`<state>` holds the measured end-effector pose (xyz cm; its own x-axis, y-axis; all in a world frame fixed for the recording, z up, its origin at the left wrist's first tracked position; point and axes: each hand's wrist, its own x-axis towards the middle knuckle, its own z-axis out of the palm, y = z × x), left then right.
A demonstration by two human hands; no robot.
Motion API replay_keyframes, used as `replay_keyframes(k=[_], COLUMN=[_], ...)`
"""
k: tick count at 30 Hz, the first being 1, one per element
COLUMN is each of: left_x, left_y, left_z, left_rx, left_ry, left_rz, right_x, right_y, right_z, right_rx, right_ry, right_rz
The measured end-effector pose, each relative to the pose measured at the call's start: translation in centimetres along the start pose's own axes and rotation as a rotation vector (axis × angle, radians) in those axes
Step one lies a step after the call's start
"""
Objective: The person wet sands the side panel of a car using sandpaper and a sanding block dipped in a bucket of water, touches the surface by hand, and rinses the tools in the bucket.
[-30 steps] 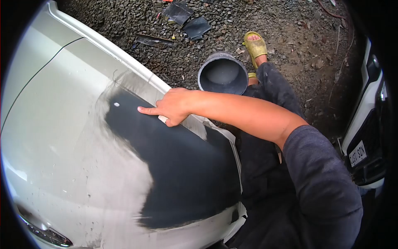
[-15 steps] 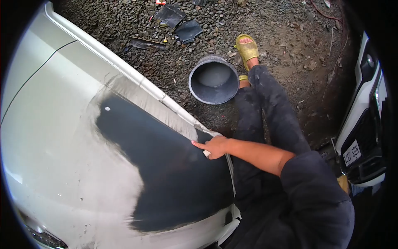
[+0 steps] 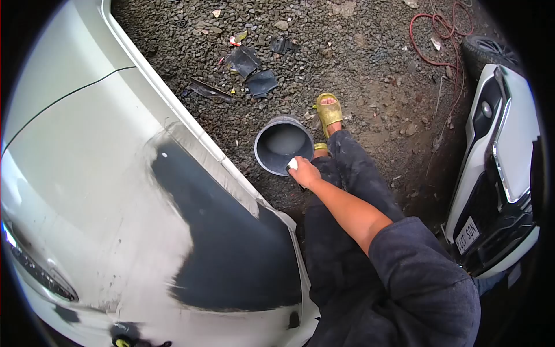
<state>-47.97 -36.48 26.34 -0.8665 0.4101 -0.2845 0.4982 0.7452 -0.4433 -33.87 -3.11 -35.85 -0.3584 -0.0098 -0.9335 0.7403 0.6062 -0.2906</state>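
My right hand is closed around a small white piece with a dark edge, which could be a folded sheet or a pad. It is at the near rim of a dark grey bucket standing on the gravel, with cloudy greyish liquid inside. To the left lies the white car panel, with a large dark grey patch on it and scuffed, dull borders. One small white spot sits near the patch's far end. My left hand is out of view.
Broken black plastic pieces lie on the gravel beyond the bucket. A red hose curls at the far right, near a wheel. A detached-looking white and black car front stands at right. My sandalled foot is beside the bucket.
My right hand has lifted off the dark patch and moved away to the bucket's rim, still holding the white piece. The view has shifted, showing more of the ground and the right side.
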Motion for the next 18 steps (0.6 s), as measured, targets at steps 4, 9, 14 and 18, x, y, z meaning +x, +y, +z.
replay_keyframes(k=[4, 9, 14, 18], left_x=[0.2, 0.3, -0.3, -0.3], left_y=[0.3, 0.5, 0.4, 0.5], left_z=[0.4, 0.5, 0.7, 0.6], left_rx=[-0.001, -0.052, -0.084, -0.089], left_ry=[0.008, 0.067, 0.074, 0.111], left_rz=[-0.016, -0.042, -0.087, -0.075], right_x=[-1.4, -4.0, -5.7, -6.9], right_y=[-0.2, 0.2, 0.4, -0.3], right_z=[-2.1, -4.9, -6.5, -7.4], right_rx=[0.04, 0.047, 0.032, -0.009], right_ry=[0.021, -0.044, -0.013, 0.006], right_rz=[-0.009, 0.045, 0.018, -0.027])
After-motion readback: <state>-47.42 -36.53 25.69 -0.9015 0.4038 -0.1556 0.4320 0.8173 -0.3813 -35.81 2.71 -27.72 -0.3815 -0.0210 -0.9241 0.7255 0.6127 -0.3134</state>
